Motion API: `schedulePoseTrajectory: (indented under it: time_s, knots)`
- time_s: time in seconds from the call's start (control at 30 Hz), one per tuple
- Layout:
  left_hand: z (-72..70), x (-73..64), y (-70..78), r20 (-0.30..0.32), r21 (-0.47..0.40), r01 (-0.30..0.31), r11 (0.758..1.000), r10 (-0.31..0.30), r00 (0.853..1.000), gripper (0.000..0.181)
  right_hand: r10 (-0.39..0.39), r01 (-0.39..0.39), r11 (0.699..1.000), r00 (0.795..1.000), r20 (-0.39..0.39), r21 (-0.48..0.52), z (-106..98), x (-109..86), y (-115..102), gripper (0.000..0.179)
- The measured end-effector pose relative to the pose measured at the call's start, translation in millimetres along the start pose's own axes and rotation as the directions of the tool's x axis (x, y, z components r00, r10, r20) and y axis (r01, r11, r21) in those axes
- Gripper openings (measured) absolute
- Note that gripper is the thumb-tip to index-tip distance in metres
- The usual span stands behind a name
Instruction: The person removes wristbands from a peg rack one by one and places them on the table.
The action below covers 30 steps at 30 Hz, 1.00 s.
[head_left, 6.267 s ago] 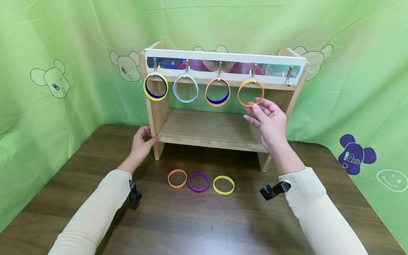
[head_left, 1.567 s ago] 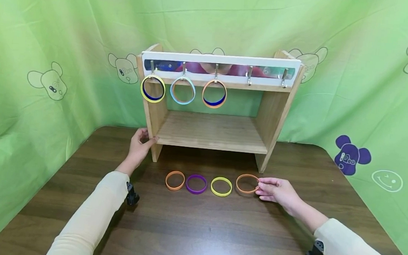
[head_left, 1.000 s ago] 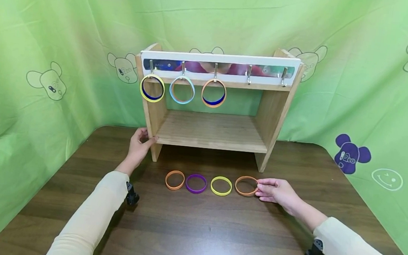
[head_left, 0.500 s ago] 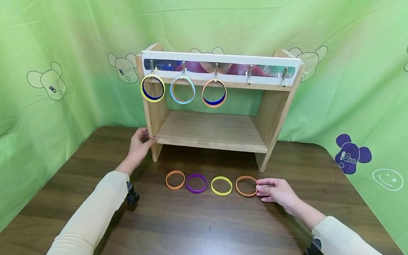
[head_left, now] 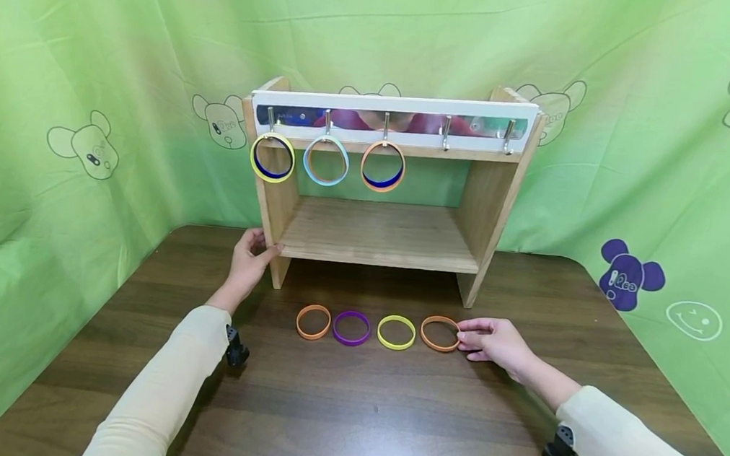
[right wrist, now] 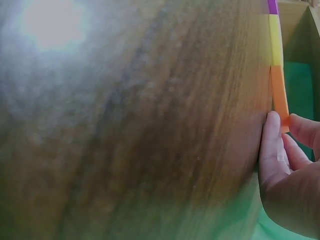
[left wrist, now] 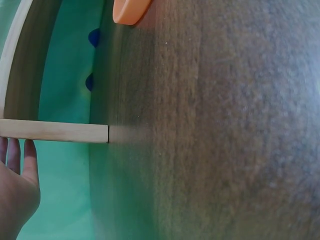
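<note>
At the right end of a row on the table, my right hand (head_left: 496, 346) pinches the near side of an orange wristband (head_left: 438, 349) between thumb and fingers. In the right wrist view, that wristband (right wrist: 280, 95) stands edge-on along the tabletop, thumb at its end. Left of it lie a yellow wristband (head_left: 395, 347), a purple wristband (head_left: 350, 343) and another orange wristband (head_left: 311, 338). My left hand (head_left: 248, 263) grips the left side panel of a wooden shelf (head_left: 377, 233), its thumb on the front edge and its fingers partly hidden behind.
A white hook rail (head_left: 363, 102) runs along the shelf's top. Its three left hooks carry a yellow and blue band (head_left: 271, 178), a light-blue band (head_left: 324, 182) and an orange and blue band (head_left: 381, 187). The two right hooks (head_left: 446, 137) are bare. A green curtain (head_left: 382, 34) hangs behind.
The orange wristband has come off the fourth hook down to the table beside the yellow one, in my right hand. It has settled slightly lower this last second. The left hand keeps its place.
</note>
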<state>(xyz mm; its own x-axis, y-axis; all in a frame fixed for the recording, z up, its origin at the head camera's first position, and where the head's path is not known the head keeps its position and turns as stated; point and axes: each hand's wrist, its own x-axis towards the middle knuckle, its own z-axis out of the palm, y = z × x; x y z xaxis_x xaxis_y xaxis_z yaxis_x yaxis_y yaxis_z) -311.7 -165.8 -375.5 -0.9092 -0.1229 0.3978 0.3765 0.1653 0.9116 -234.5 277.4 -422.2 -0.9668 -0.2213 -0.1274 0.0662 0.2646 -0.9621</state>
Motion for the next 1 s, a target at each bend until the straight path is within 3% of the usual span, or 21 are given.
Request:
schedulePoseTrajectory:
  time_s: [0.47,0.77,1.0]
  knots:
    - [0.2,-0.5,0.9,0.005,-0.018,-0.007,1.0,0.007,1.0,0.035,0.0,0.0,1.0,1.0,-0.02,-0.013,0,-2.4,-4,0.041]
    - [-0.4,0.6,-0.5,0.007,-0.008,0.0,1.0,0.0,1.0,0.035,-0.051,0.051,0.999,0.997,-0.063,0.004,-5,-1.0,-17,0.046]
    - [-2.8,12.2,-27.7,0.009,-0.036,0.023,0.999,-0.023,1.0,0.039,-0.121,0.125,0.991,0.988,-0.096,0.044,-5,5.1,-33,0.043]
